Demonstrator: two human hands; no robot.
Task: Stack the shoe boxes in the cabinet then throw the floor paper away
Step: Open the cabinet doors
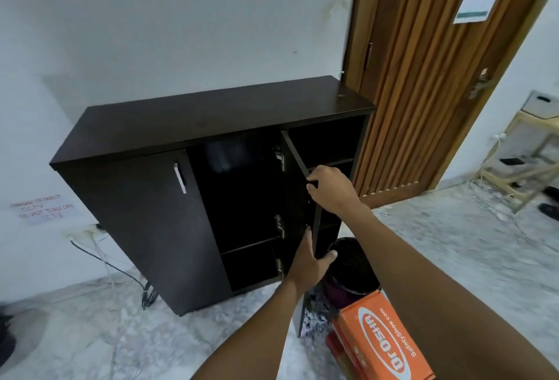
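A dark brown cabinet (211,119) stands against the white wall. Its left door is closed, and its middle door (298,198) is swung out toward me, showing dark shelves inside. My right hand (331,187) grips the upper edge of that open door. My left hand (308,261) holds the same door lower down, thumb on one side and fingers on the other. An orange shoe box (384,337) lies on the floor at the lower right, on top of a red box (334,349). Crumpled paper (314,310) lies on the floor behind the door.
A dark waste bin (352,267) stands on the floor right of the open door. A wooden room door (423,77) is at the right. Cables (121,270) run from a wall socket at the left. A light wooden rack (526,161) stands far right.
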